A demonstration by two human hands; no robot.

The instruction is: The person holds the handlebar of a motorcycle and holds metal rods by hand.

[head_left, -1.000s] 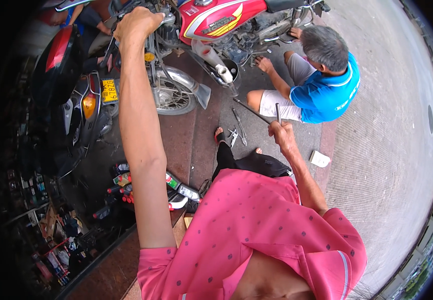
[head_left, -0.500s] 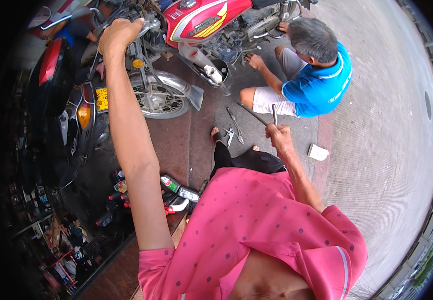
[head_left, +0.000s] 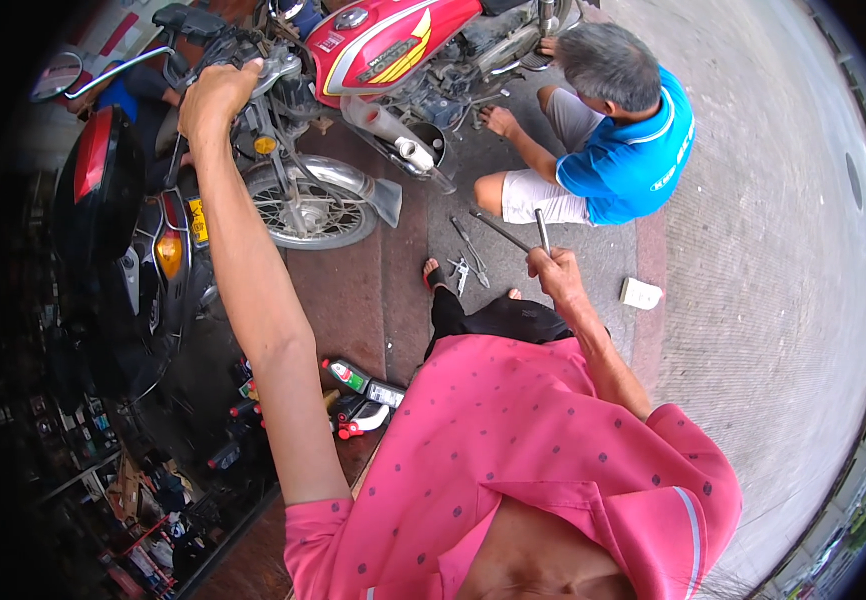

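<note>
My left hand [head_left: 218, 98] is stretched far forward, closed around the handlebar [head_left: 243, 50] of a red motorcycle [head_left: 393, 45]; its fingers are partly hidden behind the back of the hand. Below that hand are the motorcycle's front wheel [head_left: 303, 212] and silver fender [head_left: 338, 175]. My right hand [head_left: 558, 273], in front of my body, is closed on two metal rods [head_left: 501, 231] that spread apart above the fist. Whether they are joined as one tool is hidden by my fingers. Near my foot, pliers [head_left: 469, 244] and a smaller silver tool [head_left: 461, 275] lie on the ground.
A person in a blue shirt [head_left: 643, 150] squats beside the motorcycle, one hand near its lower side. A black scooter [head_left: 168, 250] stands at left. Bottles [head_left: 363, 385] stand near my left elbow. A pale container [head_left: 641, 294] lies to the right. A dark bucket [head_left: 431, 140] stands beside the engine.
The view has shifted a little, and the motorcycle and my left hand appear slightly farther left and lower. Both hands keep their hold. The squatting person stays in place.
</note>
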